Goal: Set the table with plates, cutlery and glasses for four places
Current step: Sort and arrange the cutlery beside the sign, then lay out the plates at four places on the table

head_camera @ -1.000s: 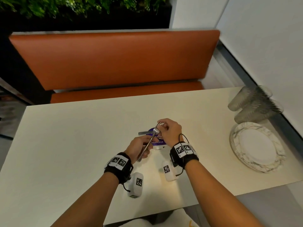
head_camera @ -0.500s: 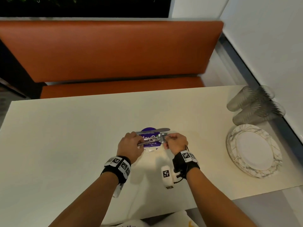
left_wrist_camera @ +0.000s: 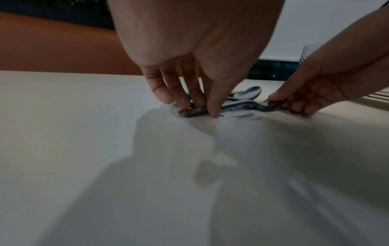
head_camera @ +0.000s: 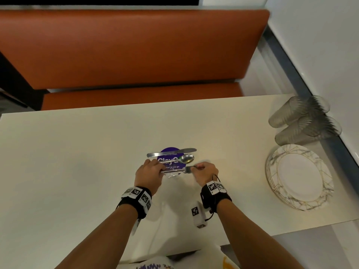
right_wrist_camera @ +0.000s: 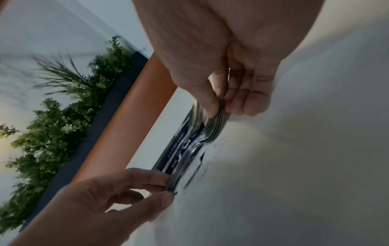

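A stack of several forks (head_camera: 174, 171) lies flat on the white table (head_camera: 77, 162), over a purple round sticker (head_camera: 171, 159). My left hand (head_camera: 161, 168) pinches the fork handles (left_wrist_camera: 195, 111) between thumb and fingers. My right hand (head_camera: 194, 167) pinches the tine end (right_wrist_camera: 216, 116) of the same stack. Just beyond the forks lies a spoon (head_camera: 186, 159), and beyond that a knife (head_camera: 171, 152). A stack of marbled plates (head_camera: 299, 176) sits at the table's right edge. Ribbed glasses (head_camera: 303, 121) lie nested on their sides behind the plates.
An orange bench seat (head_camera: 126, 49) runs along the table's far side. A white wall (head_camera: 320, 45) borders the right edge, close to the glasses and plates. Green plants (right_wrist_camera: 52, 124) show above the bench in the right wrist view.
The cutlery bundle, held tilted up a second ago, has come down. Knife and spoon now lie on the sticker, and both hands hold the forks flat on the table.
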Demonstrator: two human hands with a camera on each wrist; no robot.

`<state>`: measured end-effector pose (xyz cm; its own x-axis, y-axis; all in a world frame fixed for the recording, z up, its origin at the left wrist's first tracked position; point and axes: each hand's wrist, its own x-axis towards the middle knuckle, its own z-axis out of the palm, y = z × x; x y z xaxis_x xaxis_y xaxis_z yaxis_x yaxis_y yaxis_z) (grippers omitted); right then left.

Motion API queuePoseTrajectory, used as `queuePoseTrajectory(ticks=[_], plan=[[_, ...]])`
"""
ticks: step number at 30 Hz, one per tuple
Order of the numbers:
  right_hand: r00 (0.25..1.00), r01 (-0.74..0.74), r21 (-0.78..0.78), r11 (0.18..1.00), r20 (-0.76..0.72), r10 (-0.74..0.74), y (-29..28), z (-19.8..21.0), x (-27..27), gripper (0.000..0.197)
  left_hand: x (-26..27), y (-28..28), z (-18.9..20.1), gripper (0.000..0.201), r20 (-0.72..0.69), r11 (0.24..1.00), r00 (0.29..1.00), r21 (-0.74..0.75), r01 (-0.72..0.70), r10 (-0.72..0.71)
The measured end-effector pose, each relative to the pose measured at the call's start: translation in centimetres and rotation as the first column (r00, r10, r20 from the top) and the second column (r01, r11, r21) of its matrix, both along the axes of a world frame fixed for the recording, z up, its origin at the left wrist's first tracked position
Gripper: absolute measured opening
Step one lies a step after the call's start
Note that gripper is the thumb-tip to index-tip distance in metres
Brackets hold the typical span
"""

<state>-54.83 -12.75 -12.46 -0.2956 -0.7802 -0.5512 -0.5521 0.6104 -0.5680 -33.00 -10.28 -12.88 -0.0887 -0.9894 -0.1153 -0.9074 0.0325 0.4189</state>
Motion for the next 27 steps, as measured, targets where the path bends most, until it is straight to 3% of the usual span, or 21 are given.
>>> queuePoseTrajectory(ticks=[9,15,20,27], plan=[[0.998,0.039,-0.033,0.999,0.056,-0.037,0.6,0.4,-0.9,0.029,0.3,0.0,0.3,0.022,-0.052,1.0,0.999,0.015,0.001,-0.001],[0.997,0.038,-0.169,0.985,0.076,-0.025,2.2,2.2,-3.3,0.01,-1.8,-0.1,2.3,0.013,-0.19,1.0,0.982,-0.005,0.01,-0.011],[0.986,0.12,-0.275,0.954,0.145,-0.082,3.5,4.6,-7.6,0.028,-7.0,-1.5,4.0,0.013,-0.277,0.967,0.95,0.163,0.195,-0.145],[0.972,0.217,-0.392,0.894,0.17,-0.161,3.2,7.3,-19.7,0.022,-19.5,-4.5,5.9,0.019,-0.378,0.915,0.907,0.269,0.299,-0.185]])
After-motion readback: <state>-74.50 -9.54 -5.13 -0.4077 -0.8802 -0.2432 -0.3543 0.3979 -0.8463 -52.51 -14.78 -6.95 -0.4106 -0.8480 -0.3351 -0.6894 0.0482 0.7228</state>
